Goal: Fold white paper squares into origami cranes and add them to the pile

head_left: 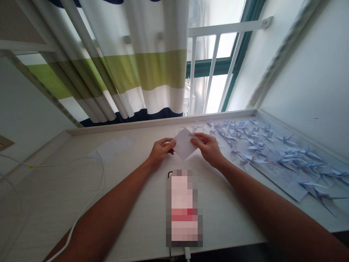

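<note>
Pinching a white paper square (184, 144) between both hands, the person is holding it over the desk, turned so that one corner is pointing toward the body. The left hand (160, 152) is gripping the sheet's left side narrowly between thumb and fingers, and the right hand (207, 147) is gripping its right side the same way; neither hand is spread wide. Whether the sheet carries creases cannot be determined from this view. Its lower corner is hanging free, leaving that corner within reach of either thumb. Nearer the body than the hands, a pixelated phone (183, 207) is lying on the pale wood-grain desk (54, 203), with a white cable (104, 174) curving along the left side. Folded paper cranes (234, 133) are covering the right part of the desk, several resting on a printed sheet (275, 171). Loose white paper strips (114, 147) are lying to the left, below a striped curtain (147, 69).
</note>
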Tool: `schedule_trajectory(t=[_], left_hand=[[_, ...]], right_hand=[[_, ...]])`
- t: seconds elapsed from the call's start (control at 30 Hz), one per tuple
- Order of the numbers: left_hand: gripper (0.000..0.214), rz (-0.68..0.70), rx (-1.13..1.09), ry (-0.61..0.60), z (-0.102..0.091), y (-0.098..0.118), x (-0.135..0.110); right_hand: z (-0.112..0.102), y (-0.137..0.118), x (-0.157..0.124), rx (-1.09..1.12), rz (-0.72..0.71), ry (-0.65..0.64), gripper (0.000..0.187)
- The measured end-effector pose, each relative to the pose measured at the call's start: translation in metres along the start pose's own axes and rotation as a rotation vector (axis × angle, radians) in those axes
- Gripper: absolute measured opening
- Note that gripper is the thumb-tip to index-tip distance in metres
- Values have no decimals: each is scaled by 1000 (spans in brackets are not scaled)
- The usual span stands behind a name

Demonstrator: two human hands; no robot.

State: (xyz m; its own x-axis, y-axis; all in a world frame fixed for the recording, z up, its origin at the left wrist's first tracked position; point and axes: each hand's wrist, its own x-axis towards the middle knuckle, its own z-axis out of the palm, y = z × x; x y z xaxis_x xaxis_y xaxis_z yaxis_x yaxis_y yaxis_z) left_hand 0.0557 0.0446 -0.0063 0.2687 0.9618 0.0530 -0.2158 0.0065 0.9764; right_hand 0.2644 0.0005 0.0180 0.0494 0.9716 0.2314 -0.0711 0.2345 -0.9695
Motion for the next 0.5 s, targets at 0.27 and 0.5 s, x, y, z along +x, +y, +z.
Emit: schedule_trajectory(t=[0.27,0.5], left_hand=[[46,1,-5,-8,2,2,-3],[42,8,-22,-83,4,3,-6]], right_hand=[[-8,-11,0,-58,27,-156,20],[-11,-20,-1,-86,205,-277,34]])
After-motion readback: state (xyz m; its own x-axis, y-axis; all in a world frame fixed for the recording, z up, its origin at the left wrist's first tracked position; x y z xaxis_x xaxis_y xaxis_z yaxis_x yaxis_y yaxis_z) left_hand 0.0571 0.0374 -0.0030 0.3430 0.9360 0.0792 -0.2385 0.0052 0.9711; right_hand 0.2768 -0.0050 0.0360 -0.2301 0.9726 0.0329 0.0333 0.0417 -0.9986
